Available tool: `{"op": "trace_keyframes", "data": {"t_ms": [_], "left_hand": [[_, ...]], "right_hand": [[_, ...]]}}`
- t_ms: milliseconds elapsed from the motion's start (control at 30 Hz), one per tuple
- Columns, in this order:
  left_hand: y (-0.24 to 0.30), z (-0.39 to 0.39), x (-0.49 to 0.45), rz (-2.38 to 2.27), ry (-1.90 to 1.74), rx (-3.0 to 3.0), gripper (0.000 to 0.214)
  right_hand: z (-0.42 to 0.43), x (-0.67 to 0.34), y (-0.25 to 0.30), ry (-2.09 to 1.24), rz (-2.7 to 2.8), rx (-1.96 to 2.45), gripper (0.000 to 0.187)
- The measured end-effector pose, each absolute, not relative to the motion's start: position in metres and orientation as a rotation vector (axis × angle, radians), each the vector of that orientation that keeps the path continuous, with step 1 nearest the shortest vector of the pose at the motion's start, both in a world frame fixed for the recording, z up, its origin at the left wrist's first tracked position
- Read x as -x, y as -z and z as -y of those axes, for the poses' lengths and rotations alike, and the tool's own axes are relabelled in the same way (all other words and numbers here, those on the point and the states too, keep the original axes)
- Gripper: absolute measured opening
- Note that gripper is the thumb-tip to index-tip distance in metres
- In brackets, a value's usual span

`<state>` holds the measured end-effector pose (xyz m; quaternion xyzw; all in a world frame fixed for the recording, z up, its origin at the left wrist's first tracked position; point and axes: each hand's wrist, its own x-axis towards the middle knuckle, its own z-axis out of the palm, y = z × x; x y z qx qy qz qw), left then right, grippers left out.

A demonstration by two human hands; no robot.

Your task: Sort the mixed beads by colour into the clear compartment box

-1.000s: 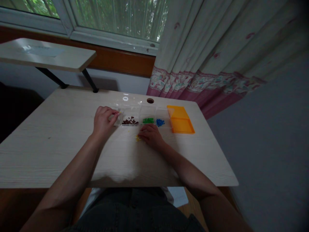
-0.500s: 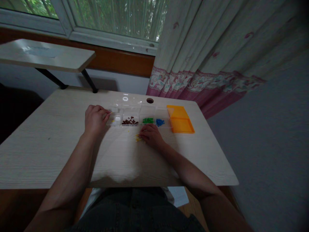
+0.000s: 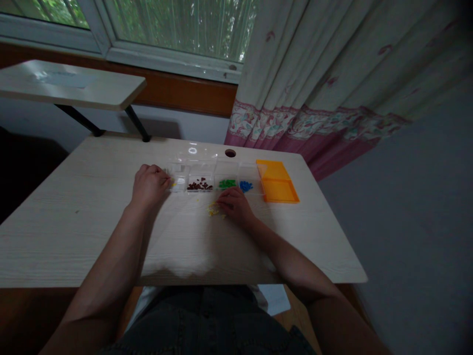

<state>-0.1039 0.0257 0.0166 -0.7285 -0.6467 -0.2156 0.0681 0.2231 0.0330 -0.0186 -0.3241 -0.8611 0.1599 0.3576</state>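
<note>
My left hand (image 3: 151, 185) is at the left end of a row of clear plastic boxes, its fingers pinched over the leftmost box (image 3: 179, 186). A few yellow pieces (image 3: 173, 184) lie in that box; whatever the fingertips hold is too small to make out. My right hand (image 3: 234, 204) rests on the table with fingers bent together beside a small pile of yellow and whitish pieces (image 3: 213, 211). Its fingertips are partly hidden. The other boxes hold brown pieces (image 3: 200, 185), green pieces (image 3: 227, 184) and blue pieces (image 3: 246, 186).
An open orange case (image 3: 281, 190) lies at the right end of the row. Behind the boxes is a round hole (image 3: 230, 153) in the table (image 3: 177, 246). A raised shelf (image 3: 107, 88) stands at the back left, and a curtain (image 3: 295, 98) hangs behind.
My left hand has lowered slightly toward the leftmost box. My right hand has shifted a little to the right, away from the yellow pile, showing more of it.
</note>
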Motion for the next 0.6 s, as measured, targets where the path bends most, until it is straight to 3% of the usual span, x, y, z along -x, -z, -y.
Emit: {"op": "trace_keyframes", "data": {"t_ms": [400, 600], "left_hand": [[-0.024, -0.021, 0.088, 1.912, 0.724, 2.208, 0.025], [-0.025, -0.013, 0.047, 1.649, 0.880, 2.466, 0.028]], "right_hand": [[-0.036, -0.223, 0.025, -0.381, 2.184, 0.822, 0.009], [-0.037, -0.224, 0.024, -0.412, 2.169, 0.810, 0.009]]}}
